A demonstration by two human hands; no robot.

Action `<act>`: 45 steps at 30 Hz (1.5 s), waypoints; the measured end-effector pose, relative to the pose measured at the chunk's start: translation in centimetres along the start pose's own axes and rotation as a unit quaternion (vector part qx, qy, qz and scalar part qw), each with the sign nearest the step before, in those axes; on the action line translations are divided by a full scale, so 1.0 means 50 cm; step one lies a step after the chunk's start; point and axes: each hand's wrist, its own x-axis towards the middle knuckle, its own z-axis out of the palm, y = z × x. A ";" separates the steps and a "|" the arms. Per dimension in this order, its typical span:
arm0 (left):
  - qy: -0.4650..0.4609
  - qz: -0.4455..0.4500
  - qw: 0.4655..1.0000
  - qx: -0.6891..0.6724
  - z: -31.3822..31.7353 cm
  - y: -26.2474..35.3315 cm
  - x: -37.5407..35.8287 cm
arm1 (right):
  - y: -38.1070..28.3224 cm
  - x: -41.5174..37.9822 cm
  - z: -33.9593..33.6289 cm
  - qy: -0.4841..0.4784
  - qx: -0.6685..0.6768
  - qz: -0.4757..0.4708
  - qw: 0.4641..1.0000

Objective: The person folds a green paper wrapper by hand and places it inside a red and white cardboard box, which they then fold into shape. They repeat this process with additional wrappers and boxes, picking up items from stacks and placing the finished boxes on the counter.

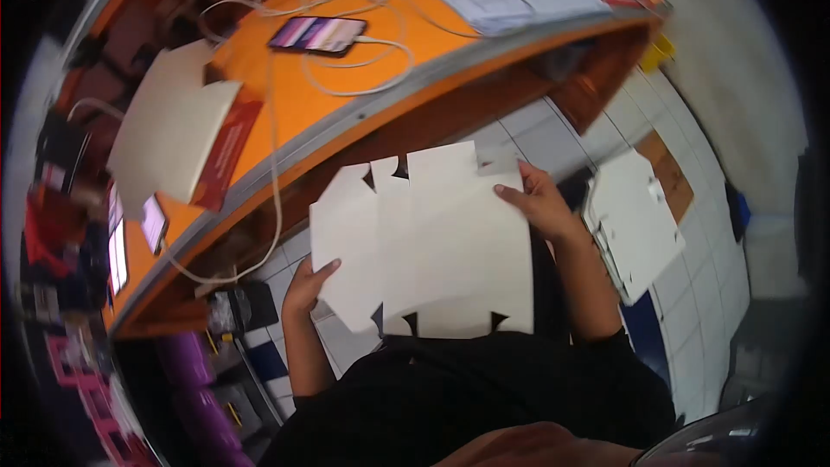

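Orange desk [290,112], one: its edge curves ahead of the seated-looking person. White card sheet [454,242], one, notched along its edges: held before the dark shirt, below the desk edge. White card pieces [638,220], lying to the right. Right hand [545,203]: thumb on top, pinching the sheet's upper right corner. Left hand [307,288]: thumb on top, pinching its left side. White cable [277,216], looped off the desk near the left hand.

Risks, as judged: uneven pull might crease the card at its notches; a wide left swing might snag the cable.

Obscured: fingers beneath the sheet; far-left clutter, blurred; what supports the card pieces, impossible to tell.
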 end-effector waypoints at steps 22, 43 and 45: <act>0.034 0.169 0.870 -0.462 0.074 -0.091 0.017 | 0.217 0.110 0.333 -0.152 -0.206 -0.379 0.889; 0.001 0.105 0.880 -0.463 0.224 -0.012 0.005 | 0.225 0.066 0.341 -0.048 -0.495 -0.388 0.776; 0.047 0.077 0.911 -0.403 0.200 -0.042 0.013 | 0.219 0.064 0.327 -0.119 -0.405 -0.440 0.792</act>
